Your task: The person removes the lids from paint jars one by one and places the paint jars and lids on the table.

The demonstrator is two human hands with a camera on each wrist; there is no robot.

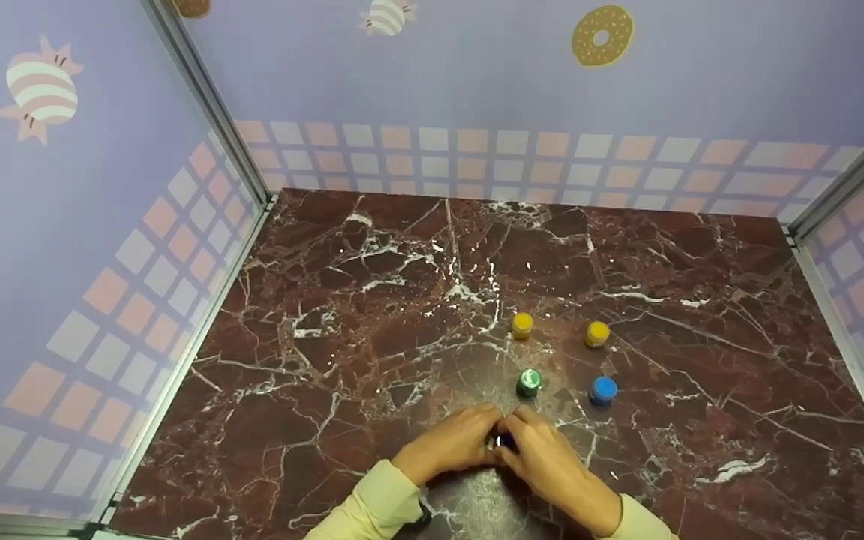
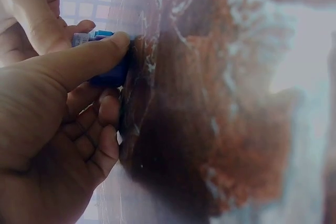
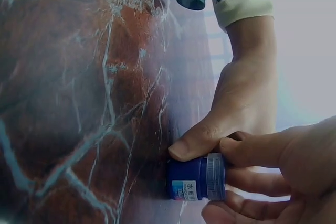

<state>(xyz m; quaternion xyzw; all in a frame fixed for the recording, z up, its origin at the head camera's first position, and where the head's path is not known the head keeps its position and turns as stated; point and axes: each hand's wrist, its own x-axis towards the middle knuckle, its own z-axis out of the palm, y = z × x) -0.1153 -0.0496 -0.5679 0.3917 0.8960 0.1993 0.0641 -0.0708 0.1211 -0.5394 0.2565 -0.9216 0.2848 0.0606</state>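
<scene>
A small dark blue paint jar with a ridged lid and a printed label stands between both hands, at the tabletop. My left hand grips the jar's body, its thumb lying along the side. At the lid, my right hand pinches with thumb and fingers. In the left wrist view the jar is partly covered by the left thumb. From the head view the hands hide most of it. Just beyond them stand a green jar and a blue-topped jar.
Two yellow-topped jars stand farther back, side by side with a gap between. The dark red marbled tabletop is bounded by a left panel, a back panel and a right panel with metal edge strips.
</scene>
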